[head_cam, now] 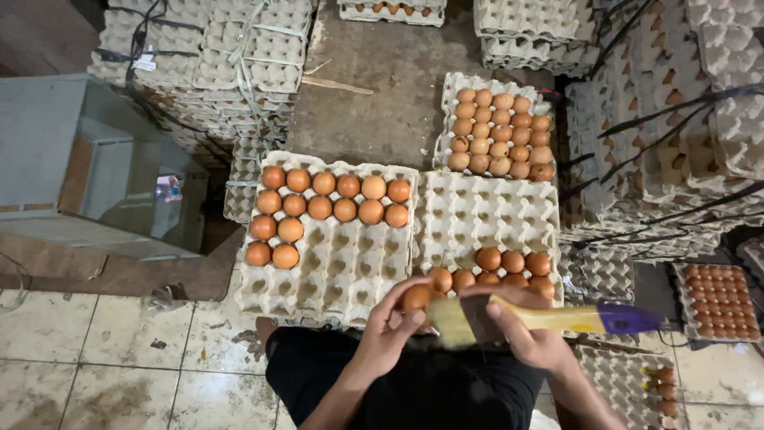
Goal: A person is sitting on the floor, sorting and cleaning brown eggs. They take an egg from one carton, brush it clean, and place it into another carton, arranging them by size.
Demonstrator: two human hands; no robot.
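My left hand (391,325) holds a brown egg (416,297) just above the near edge of two grey pulp egg trays. My right hand (521,330) grips a paintbrush (557,318) with a yellow handle and purple end; its pale bristles sit against the egg. The left tray (350,263) carries brown eggs in its far rows and left side. The right tray (485,215) has several eggs only along its near edge, close to my hands.
A full tray of eggs (499,127) lies farther back on the right. Stacks of empty trays tied with straps (215,56) stand at the back and right (676,119). A grey box (87,159) sits left. Another filled tray (716,302) lies at the right edge.
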